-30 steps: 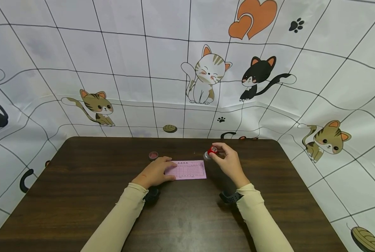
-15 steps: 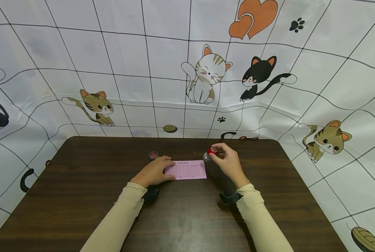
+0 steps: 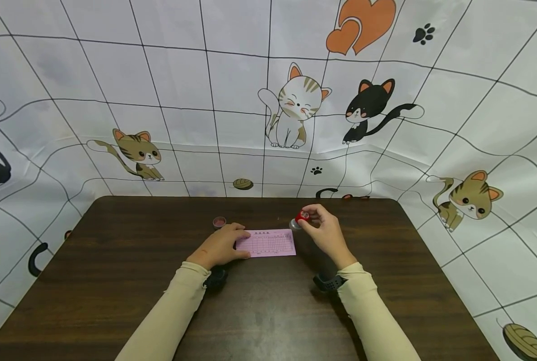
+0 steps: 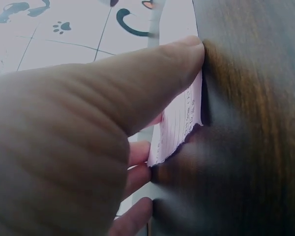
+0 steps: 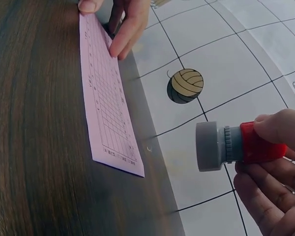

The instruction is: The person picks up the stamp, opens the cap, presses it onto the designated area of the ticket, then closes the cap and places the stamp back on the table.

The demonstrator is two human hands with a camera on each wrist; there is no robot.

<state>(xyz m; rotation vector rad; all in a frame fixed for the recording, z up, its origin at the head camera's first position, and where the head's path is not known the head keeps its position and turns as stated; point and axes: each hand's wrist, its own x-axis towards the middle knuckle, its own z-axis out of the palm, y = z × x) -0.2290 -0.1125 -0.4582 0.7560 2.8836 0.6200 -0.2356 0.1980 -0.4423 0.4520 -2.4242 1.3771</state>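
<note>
My right hand (image 3: 329,235) pinches a stamp with a red grip (image 3: 302,216) between thumb and fingers. In the right wrist view the stamp (image 5: 210,146) shows a grey round end pointing away from the hand, held above the table and apart from the paper. A pink printed form (image 3: 272,244) with a grid lies flat on the table. My left hand (image 3: 223,244) rests at its left end, thumb (image 4: 174,61) on one edge and fingers toward the far edge. One end of the form looks torn in the left wrist view.
A small round reddish lid or pad (image 3: 219,222) lies just beyond the left hand. The dark wooden table (image 3: 115,281) ends at a white sheet (image 3: 232,80) printed with cats, which rises behind and at both sides.
</note>
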